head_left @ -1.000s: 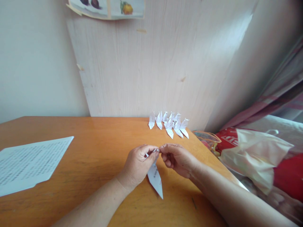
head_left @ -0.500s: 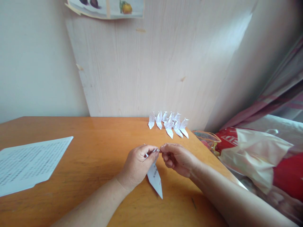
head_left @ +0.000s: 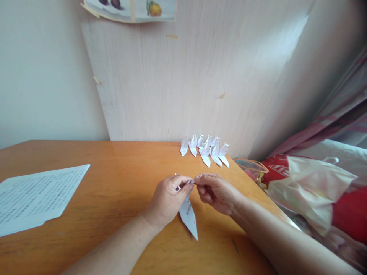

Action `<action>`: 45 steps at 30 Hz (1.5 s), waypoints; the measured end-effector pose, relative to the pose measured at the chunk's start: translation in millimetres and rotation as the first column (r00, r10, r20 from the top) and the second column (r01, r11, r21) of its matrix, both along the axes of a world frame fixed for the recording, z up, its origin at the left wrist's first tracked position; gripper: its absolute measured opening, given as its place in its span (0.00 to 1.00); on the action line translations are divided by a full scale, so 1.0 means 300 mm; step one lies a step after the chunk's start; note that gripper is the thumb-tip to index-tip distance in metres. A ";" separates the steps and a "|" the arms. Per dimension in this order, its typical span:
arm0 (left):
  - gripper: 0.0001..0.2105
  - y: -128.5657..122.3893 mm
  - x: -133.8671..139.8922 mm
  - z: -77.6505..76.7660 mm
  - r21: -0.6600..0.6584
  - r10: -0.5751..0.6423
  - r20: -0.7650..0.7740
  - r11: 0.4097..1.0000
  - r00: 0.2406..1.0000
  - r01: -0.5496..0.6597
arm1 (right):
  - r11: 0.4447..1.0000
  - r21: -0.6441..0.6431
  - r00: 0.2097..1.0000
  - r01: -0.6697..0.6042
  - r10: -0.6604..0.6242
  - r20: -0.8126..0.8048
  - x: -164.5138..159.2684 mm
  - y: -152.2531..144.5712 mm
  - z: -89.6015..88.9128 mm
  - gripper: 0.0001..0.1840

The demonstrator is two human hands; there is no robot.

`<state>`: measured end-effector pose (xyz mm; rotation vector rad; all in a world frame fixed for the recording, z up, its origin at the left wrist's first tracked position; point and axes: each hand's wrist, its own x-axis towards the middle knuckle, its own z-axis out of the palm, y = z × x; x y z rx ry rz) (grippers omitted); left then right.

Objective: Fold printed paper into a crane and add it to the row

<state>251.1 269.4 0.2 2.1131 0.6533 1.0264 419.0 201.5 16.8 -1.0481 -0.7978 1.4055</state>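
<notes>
A folded white paper crane [head_left: 189, 218] with printed marks hangs from my left hand [head_left: 169, 196], its pointed wing slanting down over the table. My left thumb and fingers are closed on its upper part, which they mostly hide. At the small tip that sticks out, my right hand [head_left: 215, 191] pinches with thumb and forefinger, the other fingers curled in. The two hands' fingertips almost meet. Beyond them stand several finished paper cranes [head_left: 205, 155] in a cluster near the table's back right corner.
A stack of printed sheets [head_left: 40, 198] lies on the left of the wooden table [head_left: 114, 164]. Past the table's right edge are a cream plastic bag [head_left: 312, 187] and red bags [head_left: 348, 214]. A pale board [head_left: 172, 88] stands behind the table.
The view has shifted very slightly. Both hands keep their hold on the paper crane, with barely any movement of the fingers.
</notes>
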 end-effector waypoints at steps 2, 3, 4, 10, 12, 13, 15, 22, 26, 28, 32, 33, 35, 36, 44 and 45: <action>0.07 -0.001 0.000 0.001 0.003 0.004 0.000 1.000 1.000 -0.004 | 1.000 -0.011 1.000 -0.010 0.010 -0.018 -0.002 -0.001 0.002 0.12; 0.07 -0.001 0.000 0.001 0.003 0.005 -0.001 1.000 1.000 -0.005 | 1.000 -0.016 1.000 -0.017 0.017 -0.019 -0.002 -0.001 0.003 0.12; 0.07 0.000 0.000 0.001 0.002 0.004 -0.001 1.000 1.000 -0.004 | 1.000 -0.016 1.000 -0.019 0.019 -0.009 -0.002 -0.001 0.002 0.12; 0.07 0.000 0.001 0.005 -0.007 -0.002 -0.004 1.000 1.000 0.002 | 0.991 0.128 0.961 0.031 -0.065 0.270 0.013 -0.009 0.009 0.08; 0.07 -0.004 0.001 0.008 -0.012 0.006 0.006 1.000 1.000 -0.006 | 0.976 0.217 0.895 0.024 -0.118 0.430 0.020 -0.016 0.016 0.07; 0.06 -0.006 0.000 0.010 -0.015 0.014 0.009 1.000 1.000 -0.014 | 0.964 0.266 0.842 0.016 -0.157 0.517 0.024 -0.019 0.018 0.06; 0.06 -0.010 0.000 0.013 -0.023 0.028 0.006 0.999 1.000 -0.028 | 0.930 0.369 0.698 -0.012 -0.256 0.669 0.030 -0.025 0.021 0.06; 0.07 -0.010 -0.001 0.017 -0.040 0.013 -0.004 0.999 1.000 -0.013 | 0.802 0.561 0.331 -0.205 -0.483 0.811 0.045 -0.037 0.029 0.09; 0.07 -0.006 0.000 0.015 -0.033 -0.003 -0.008 0.999 1.000 0.003 | 0.789 0.557 0.272 -0.259 -0.494 0.826 0.047 -0.045 0.036 0.09; 0.07 -0.005 0.001 0.013 -0.032 0.000 -0.011 0.999 1.000 0.000 | 0.788 0.552 0.249 -0.273 -0.496 0.832 0.047 -0.047 0.037 0.08; 0.07 -0.005 0.001 0.014 -0.032 0.004 -0.018 0.999 1.000 -0.005 | 0.782 0.552 0.217 -0.289 -0.509 0.833 0.046 -0.043 0.036 0.08; 0.08 -0.006 0.001 0.016 -0.032 0.002 -0.019 0.999 1.000 -0.003 | 0.780 0.553 0.212 -0.294 -0.511 0.833 0.045 -0.042 0.036 0.08; 0.08 -0.007 0.001 0.020 -0.032 -0.002 -0.020 0.999 1.000 0.001 | 0.776 0.551 0.200 -0.307 -0.514 0.834 0.043 -0.041 0.035 0.08; 0.08 -0.007 0.001 0.022 -0.032 -0.002 -0.020 1.000 1.000 0.001 | 0.775 0.550 0.192 -0.311 -0.515 0.835 0.042 -0.041 0.035 0.08; 0.08 -0.003 0.000 0.019 -0.018 -0.012 -0.013 1.000 1.000 0.012 | 0.773 0.551 0.177 -0.314 -0.522 0.834 0.038 -0.046 0.039 0.09; 0.08 -0.003 0.000 0.018 -0.015 -0.011 -0.014 1.000 1.000 0.011 | 0.775 0.548 0.172 -0.315 -0.522 0.836 0.038 -0.046 0.039 0.08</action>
